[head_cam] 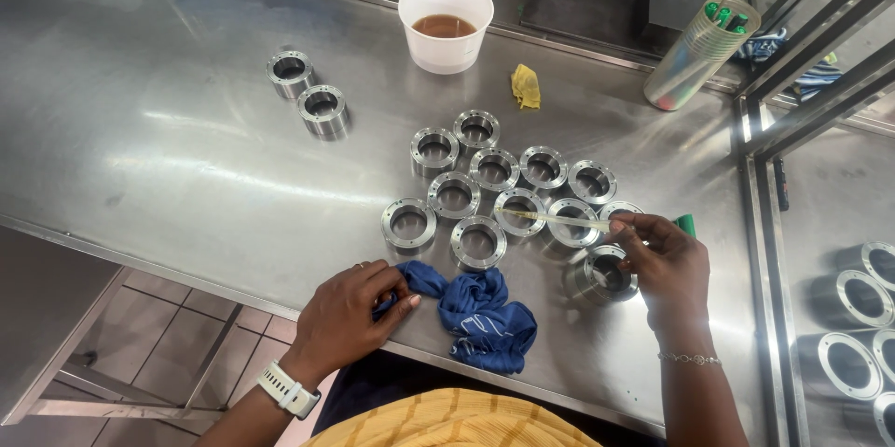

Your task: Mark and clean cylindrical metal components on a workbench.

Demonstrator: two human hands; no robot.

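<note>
Left hand (352, 309) is pinched shut on one end of the crumpled blue cloth (478, 315), which lies on the steel table (168, 139) near its front edge. Right hand (664, 256), at three o'clock from the cloth, grips a thin brush with a green handle (578, 220), fingers closed round it, bristle end reaching towards nine o'clock over the cluster of metal rings (494, 188). One ring (606, 273) sits just beneath that hand. At twelve o'clock stands a white cup of brown liquid (446, 26).

Brushed steel table (168, 130), glossy; machined metal rings (479, 242), shiny; crumpled blue cloth (480, 316), matt; smooth white plastic cup (446, 46)
</note>
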